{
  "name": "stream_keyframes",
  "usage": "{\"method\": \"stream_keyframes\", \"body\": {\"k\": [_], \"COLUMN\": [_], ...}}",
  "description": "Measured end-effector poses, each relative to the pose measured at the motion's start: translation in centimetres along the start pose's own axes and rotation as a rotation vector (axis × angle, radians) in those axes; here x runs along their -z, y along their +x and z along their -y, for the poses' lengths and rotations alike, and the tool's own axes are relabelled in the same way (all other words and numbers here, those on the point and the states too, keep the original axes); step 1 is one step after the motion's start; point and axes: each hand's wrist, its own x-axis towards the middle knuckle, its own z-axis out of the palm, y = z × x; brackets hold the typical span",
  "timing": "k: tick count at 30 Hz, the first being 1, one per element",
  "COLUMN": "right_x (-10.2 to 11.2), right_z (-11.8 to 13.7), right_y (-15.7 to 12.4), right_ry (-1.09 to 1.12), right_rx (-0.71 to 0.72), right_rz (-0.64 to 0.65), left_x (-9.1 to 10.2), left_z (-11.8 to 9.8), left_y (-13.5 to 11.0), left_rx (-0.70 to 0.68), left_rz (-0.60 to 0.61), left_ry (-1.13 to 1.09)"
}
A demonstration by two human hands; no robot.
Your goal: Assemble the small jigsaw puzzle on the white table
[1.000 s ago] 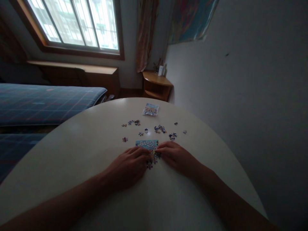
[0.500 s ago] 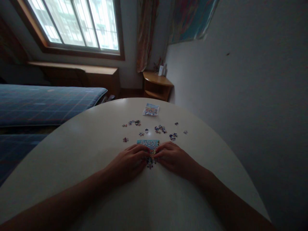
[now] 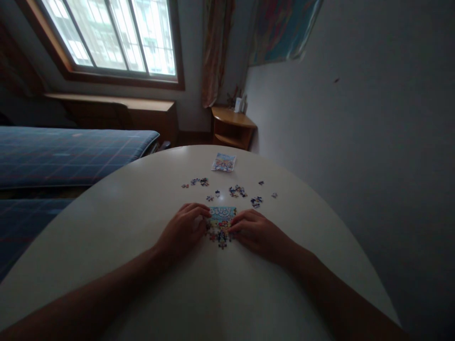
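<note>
A partly joined jigsaw puzzle [image 3: 222, 219] lies flat on the white table, a blue strip with lettering along its far edge and an uneven near edge of joined pieces. At its left side is my left hand [image 3: 186, 225], fingers bent and thumb apart from them, fingertips by the upper left corner. My right hand [image 3: 254, 229] grips the right edge, thumb and fingers drawn together; the fingertips partly cover the pieces there. Beyond the hands, loose jigsaw pieces [image 3: 237, 191] lie scattered, with a small cluster [image 3: 256, 202] near my right hand.
A small printed packet [image 3: 224, 162] lies toward the far side of the round white table [image 3: 117, 208]. Past the rim stand a bed with a plaid mattress [image 3: 71, 154] at left and a wooden corner shelf [image 3: 232, 118]. A bare wall [image 3: 355, 142] rises at right.
My left hand has drawn left and slightly away, uncovering the left part of the puzzle and covering the spot where a loose piece lay. My right hand has stayed in place.
</note>
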Motion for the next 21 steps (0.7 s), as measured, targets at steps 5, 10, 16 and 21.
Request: {"method": "stream_keyframes", "body": {"k": [5,10,16,21], "right_x": [0.0,0.0,0.0,0.0], "right_z": [-0.3,-0.3,-0.1,0.0], "right_y": [-0.1,-0.1,0.0,-0.1], "right_ry": [0.016,0.010,0.015,0.013], "right_rx": [0.002,0.003,0.002,-0.007], "right_rz": [0.013,0.017,0.011,0.017], "left_x": [0.7,1.0,0.7,0.6], "left_z": [1.2,2.2,2.7,2.6], "left_y": [0.5,0.7,0.7,0.7], "left_rx": [0.082,0.149,0.121,0.143], "left_rz": [-0.042,-0.019,0.031,0.023], "left_ry": [0.143,0.244,0.279,0.282]}}
